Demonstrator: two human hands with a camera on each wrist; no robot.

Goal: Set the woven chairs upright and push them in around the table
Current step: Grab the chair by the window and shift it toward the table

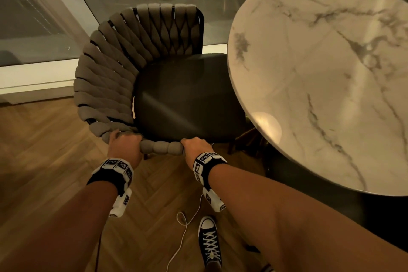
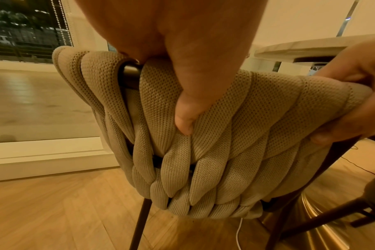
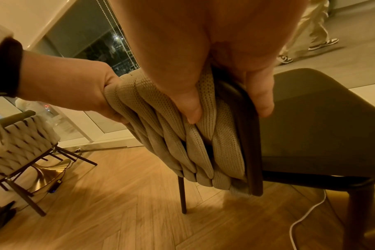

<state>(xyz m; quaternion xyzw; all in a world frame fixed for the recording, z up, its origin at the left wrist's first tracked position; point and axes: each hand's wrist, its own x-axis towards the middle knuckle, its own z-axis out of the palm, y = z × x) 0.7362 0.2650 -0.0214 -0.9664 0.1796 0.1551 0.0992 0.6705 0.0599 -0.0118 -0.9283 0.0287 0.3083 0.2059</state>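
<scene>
With the left hand [image 1: 123, 142] and right hand [image 1: 195, 146] gripping the woven chair [image 1: 141, 68], an even, straight push toward the desk [image 1: 320, 73] at two o'clock would seat it squarely.

Both hands, left [image 1: 124, 142] and right [image 1: 196, 147], curled, arms outstretched

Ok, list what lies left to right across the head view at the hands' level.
Herringbone wood floor → left hand → grey woven chair back rim → right hand → round white marble table.

Warm light falls on a herringbone wood floor [image 1: 55, 139] beside tall windows [image 1: 44, 17], apparently dark outside.
</scene>
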